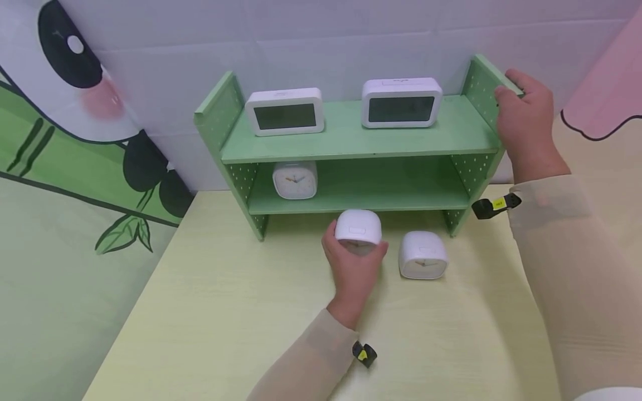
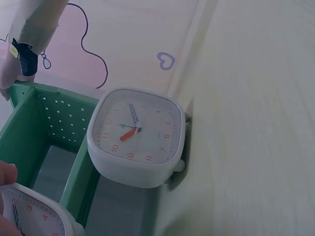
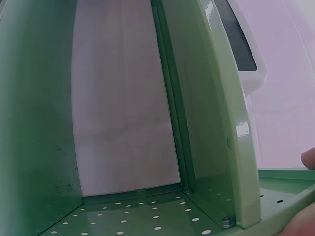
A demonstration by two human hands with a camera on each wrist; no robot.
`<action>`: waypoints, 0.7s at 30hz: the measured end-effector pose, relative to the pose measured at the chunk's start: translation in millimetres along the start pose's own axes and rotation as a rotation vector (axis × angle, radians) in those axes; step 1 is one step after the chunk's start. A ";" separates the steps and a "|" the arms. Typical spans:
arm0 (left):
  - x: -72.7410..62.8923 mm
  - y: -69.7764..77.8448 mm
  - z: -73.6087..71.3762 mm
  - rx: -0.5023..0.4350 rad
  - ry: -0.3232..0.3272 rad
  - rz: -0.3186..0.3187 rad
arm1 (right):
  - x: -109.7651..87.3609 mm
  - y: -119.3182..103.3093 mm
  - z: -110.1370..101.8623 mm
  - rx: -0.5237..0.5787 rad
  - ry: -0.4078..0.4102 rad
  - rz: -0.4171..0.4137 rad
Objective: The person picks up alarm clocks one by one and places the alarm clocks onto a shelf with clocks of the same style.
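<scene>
In the head view my left hand (image 1: 352, 273) grips a small white rounded alarm clock (image 1: 358, 224) by its sides, just in front of the lower shelf's edge. The same clock (image 2: 37, 216) shows partly at the lower left of the left wrist view, with fingers on it. My right hand (image 1: 529, 114) holds the top of the right side panel of a green two-tier shelf (image 1: 361, 146). A second white alarm clock (image 1: 423, 256) stands on the table to the right of my left hand; its dial and orange hour hand face the left wrist camera.
Two white digital clocks, one left (image 1: 286, 113) and one right (image 1: 401, 104), stand on the upper tier. Another small alarm clock (image 1: 295, 180) sits at the left of the lower tier. A pale wooden table (image 1: 200, 312) lies under everything, with a printed wall covering (image 1: 200, 72) behind.
</scene>
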State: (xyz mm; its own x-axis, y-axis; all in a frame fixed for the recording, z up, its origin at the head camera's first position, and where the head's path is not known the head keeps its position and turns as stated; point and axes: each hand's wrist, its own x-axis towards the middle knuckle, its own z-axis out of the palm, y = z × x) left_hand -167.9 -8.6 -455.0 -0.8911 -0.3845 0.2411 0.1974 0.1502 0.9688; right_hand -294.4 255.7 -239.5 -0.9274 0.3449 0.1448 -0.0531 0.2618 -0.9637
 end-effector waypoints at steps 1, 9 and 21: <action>0.8 2.9 -0.6 -0.007 -0.003 0.005 | -0.2 -0.2 0.1 0.000 -0.001 0.000; 10.6 22.5 -4.8 -0.055 -0.030 0.003 | -1.6 -0.3 0.2 -0.020 0.001 -0.001; 28.6 38.7 -1.9 -0.047 -0.032 0.010 | -2.8 -0.8 -0.8 -0.005 0.011 -0.003</action>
State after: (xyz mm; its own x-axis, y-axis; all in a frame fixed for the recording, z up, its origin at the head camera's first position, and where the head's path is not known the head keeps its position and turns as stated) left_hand -185.0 -15.5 -410.5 -0.9014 -0.3541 0.2491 0.2242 0.1104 0.9683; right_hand -291.4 255.3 -239.0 -0.9232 0.3537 0.1504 -0.0544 0.2672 -0.9621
